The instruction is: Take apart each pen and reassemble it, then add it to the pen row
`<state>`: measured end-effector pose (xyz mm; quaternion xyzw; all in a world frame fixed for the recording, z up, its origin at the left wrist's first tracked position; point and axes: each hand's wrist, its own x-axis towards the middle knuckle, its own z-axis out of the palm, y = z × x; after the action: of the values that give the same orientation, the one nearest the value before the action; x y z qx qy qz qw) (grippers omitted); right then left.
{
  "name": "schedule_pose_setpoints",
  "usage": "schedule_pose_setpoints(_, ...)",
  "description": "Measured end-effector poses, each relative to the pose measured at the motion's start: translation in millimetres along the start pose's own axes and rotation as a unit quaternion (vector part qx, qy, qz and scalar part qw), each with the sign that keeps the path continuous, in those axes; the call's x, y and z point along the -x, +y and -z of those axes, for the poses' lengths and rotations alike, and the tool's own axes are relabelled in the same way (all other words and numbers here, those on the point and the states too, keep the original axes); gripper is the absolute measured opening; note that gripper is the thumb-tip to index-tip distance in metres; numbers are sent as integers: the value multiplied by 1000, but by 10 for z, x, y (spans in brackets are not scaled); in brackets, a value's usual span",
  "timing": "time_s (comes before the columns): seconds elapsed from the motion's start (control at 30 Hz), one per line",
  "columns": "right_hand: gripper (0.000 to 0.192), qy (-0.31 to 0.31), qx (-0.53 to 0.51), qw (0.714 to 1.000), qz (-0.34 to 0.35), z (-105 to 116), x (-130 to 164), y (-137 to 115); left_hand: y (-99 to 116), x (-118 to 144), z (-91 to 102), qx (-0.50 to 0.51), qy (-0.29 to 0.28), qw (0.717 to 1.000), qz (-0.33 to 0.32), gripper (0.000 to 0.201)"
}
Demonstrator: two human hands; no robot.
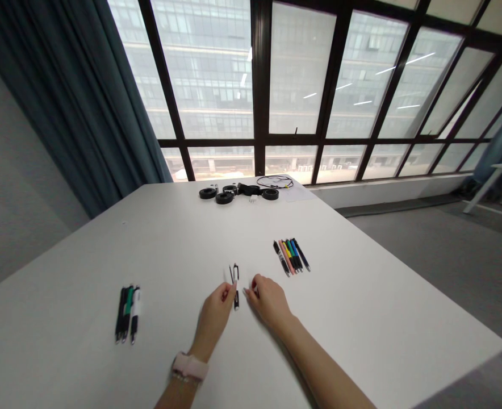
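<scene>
In the middle of the table my left hand [217, 307] is closed in a pinch on a white-and-black pen [236, 274]. The pen stands roughly lengthwise, its dark lower end showing below the fingers. A thin dark stick, like a pen refill [231, 275], pokes up beside it. Just to the right, my right hand [270, 298] has its fingers curled together, apart from the pen. Something small and silvery shows at its fingertips; I cannot make out what it is. A pink-banded watch [190, 366] is on my left wrist.
To the left lies a group of black, green and white pens [127, 312]. On the right is a row of several coloured pens [291, 257]. Black tape-like rolls [224, 197] and a black cable [275, 182] lie at the table's far end, before the windows.
</scene>
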<state>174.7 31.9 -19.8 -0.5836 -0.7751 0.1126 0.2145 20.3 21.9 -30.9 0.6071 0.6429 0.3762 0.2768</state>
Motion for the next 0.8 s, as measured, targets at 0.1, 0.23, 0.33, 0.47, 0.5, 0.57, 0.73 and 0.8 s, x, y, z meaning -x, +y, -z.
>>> schedule_pose_setpoints(0.1,13,1,-16,1000,-3,12,7,11,8,3,4,0,-2,1000,1,41)
schedule_pose_setpoints(0.23,15,16,-28,999,-9,24,6,21,11,14,5,-2,-9,1000,5,40)
schedule_pose_setpoints(0.33,15,34,-48,998,-21,54,1,16,8,16,3,2,-8,1000,1,40)
schedule_pose_setpoints(0.47,15,54,-122,991,8,128,30,-40,1,8,5,20,-4,1000,-3,40)
schedule_pose_setpoints(0.5,18,55,-142,988,29,146,45,-62,0,4,7,29,-4,1000,-5,39)
schedule_pose_setpoints(0.57,27,49,-167,982,76,172,80,-109,4,-4,14,52,-4,999,-10,38)
schedule_pose_setpoints(0.73,39,18,-144,980,135,170,133,-176,45,-23,32,116,-13,993,-16,37)
schedule_pose_setpoints(0.8,40,15,-138,981,138,161,134,-180,62,-25,38,124,-12,992,-15,37)
